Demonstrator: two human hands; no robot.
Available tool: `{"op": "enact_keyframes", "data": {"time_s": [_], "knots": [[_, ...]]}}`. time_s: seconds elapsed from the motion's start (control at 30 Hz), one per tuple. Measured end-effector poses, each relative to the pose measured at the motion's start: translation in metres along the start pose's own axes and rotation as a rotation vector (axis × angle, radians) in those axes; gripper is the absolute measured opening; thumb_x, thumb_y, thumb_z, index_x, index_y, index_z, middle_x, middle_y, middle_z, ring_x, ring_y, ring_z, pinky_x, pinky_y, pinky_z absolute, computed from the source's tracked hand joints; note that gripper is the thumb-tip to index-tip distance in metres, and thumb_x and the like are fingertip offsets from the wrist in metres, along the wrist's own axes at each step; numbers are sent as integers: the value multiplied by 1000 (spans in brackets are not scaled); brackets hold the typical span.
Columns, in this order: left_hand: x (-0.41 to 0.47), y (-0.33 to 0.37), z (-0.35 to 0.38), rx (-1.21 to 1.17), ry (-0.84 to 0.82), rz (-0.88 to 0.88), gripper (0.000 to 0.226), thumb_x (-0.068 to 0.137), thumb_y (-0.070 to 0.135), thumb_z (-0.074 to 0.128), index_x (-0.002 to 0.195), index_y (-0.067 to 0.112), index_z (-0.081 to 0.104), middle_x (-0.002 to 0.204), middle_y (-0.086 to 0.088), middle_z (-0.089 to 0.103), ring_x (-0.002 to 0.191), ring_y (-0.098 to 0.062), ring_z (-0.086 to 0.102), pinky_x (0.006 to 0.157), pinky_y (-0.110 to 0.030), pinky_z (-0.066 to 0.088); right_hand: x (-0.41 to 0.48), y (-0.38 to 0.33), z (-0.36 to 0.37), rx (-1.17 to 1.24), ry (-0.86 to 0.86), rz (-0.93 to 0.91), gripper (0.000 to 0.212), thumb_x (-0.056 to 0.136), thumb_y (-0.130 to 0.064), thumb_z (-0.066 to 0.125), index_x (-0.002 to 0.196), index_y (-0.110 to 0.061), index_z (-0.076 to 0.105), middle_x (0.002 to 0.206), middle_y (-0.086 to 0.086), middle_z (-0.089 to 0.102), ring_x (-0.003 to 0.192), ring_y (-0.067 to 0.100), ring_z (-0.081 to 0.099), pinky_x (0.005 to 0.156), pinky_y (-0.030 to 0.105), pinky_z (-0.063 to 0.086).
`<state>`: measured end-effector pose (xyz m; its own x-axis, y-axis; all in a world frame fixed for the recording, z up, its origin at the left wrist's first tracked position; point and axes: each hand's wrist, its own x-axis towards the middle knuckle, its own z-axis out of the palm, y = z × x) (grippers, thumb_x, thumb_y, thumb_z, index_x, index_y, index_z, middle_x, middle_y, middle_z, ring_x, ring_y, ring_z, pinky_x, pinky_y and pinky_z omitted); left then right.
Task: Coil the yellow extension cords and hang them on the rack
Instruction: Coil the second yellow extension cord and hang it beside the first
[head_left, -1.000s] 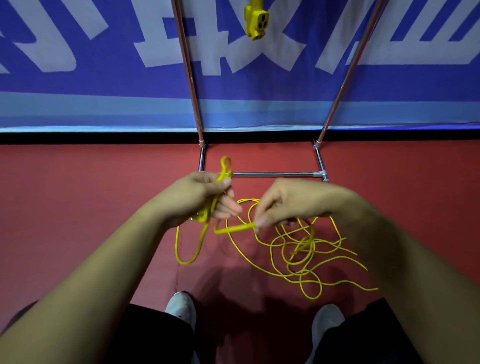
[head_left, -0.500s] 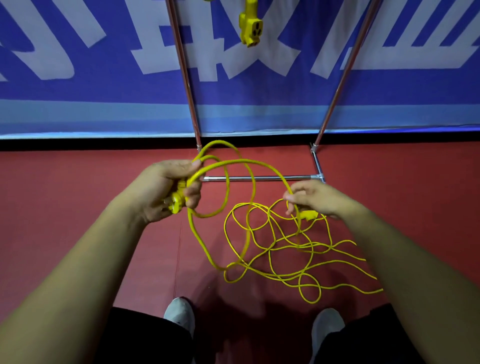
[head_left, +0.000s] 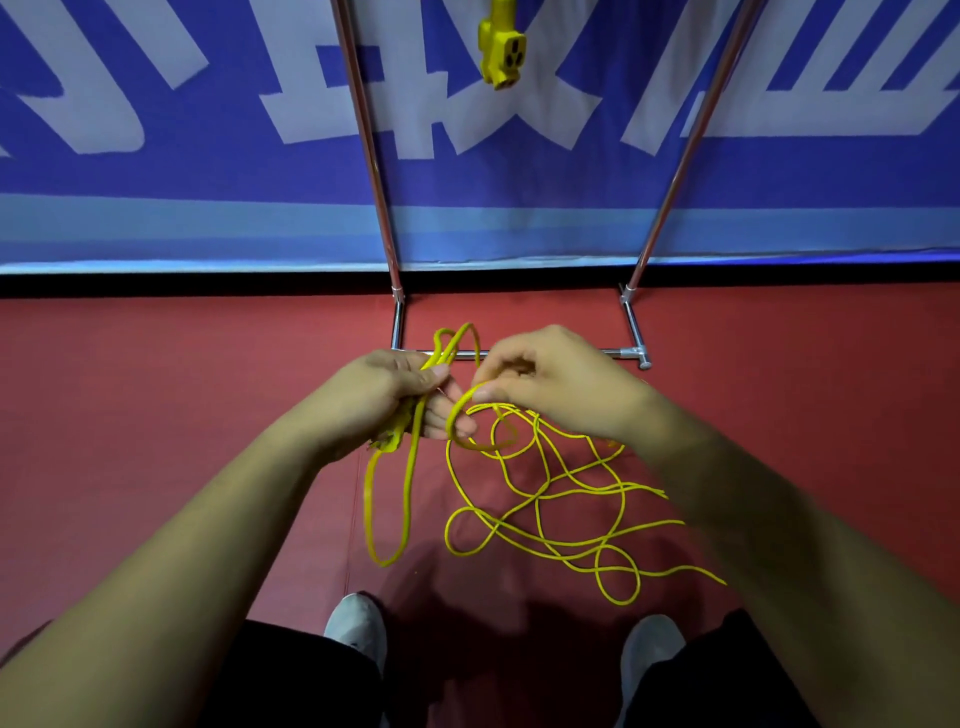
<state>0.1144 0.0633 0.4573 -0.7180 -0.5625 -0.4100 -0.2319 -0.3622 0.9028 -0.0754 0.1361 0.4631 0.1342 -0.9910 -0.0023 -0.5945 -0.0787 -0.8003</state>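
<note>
Head view shows the left hand (head_left: 395, 400) closed around a few gathered turns of the yellow extension cord (head_left: 540, 499), with short loop tops poking out above the fist and one long loop hanging straight below it. A yellow plug end (head_left: 387, 441) seems to sit at the bottom of that fist, partly hidden. Just beside it, the right hand (head_left: 556, 384) pinches a fresh bend of cord between thumb and forefinger, the bend curling toward the left fingers.

Below and to the right of the pinch, most of the cord lies loose on the red floor (head_left: 156, 441), its strands crossing each other many times. That is the main risk, I judge: pulling the next length up through those crossings could tighten one into a knot or drag the whole pile along.

A second risk sits in the left grip itself. To admit the new bend the fingers must loosen, and the hanging loop or the short tops could slip out and spill the coil. Uneven loop lengths may also make the bundle hang badly.

Beyond both hands stands the rack (head_left: 379, 182), with a yellow socket end (head_left: 501, 49) dangling between its uprights.
</note>
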Motion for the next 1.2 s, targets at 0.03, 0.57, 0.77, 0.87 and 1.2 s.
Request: {"op": "enact_keyframes", "data": {"time_s": [0.03, 0.57, 0.77, 0.87, 1.2], "knots": [[0, 1, 3, 21, 0, 26, 25, 100, 12, 39, 94, -7, 53, 73, -26, 69, 54, -22, 69, 48, -21, 54, 1, 1, 1, 52, 31, -2, 8, 82, -21, 74, 82, -12, 71, 58, 3, 59, 56, 2, 41, 55, 26, 36], [-6, 11, -13, -101, -39, 70, 27, 88, 17, 49, 88, -8, 56, 67, -28, 66, 59, -37, 68, 56, -33, 57, -12, 84, -31, 4, -37, 234, 14, 89, -21, 67, 98, -14, 76, 56, -10, 58, 50, -4, 48, 53, 10, 37], [-6, 3, -8, -125, -109, -73, 31, 86, 16, 49, 95, -12, 59, 92, -38, 67, 77, -44, 71, 62, -39, 60, -5, 42, -25, -64, -101, 109, 13, 86, -20, 71, 97, -19, 77, 82, -12, 74, 73, -2, 62, 70, 18, 47], [-5, -1, -5, -65, -144, -85, 32, 88, 18, 49, 96, -10, 61, 91, -35, 68, 73, -40, 71, 60, -36, 59, -2, 21, -15, -72, -42, 41, 8, 84, -20, 72, 90, -18, 76, 77, -2, 73, 69, 4, 58, 67, 23, 45], [-4, 7, -5, -350, -173, 69, 25, 92, 17, 39, 81, 4, 57, 47, 5, 34, 32, -8, 30, 42, -21, 29, -4, 62, -24, 83, 72, 186, 16, 80, -18, 76, 79, -13, 61, 59, 2, 54, 54, 13, 50, 55, 31, 40]]}}
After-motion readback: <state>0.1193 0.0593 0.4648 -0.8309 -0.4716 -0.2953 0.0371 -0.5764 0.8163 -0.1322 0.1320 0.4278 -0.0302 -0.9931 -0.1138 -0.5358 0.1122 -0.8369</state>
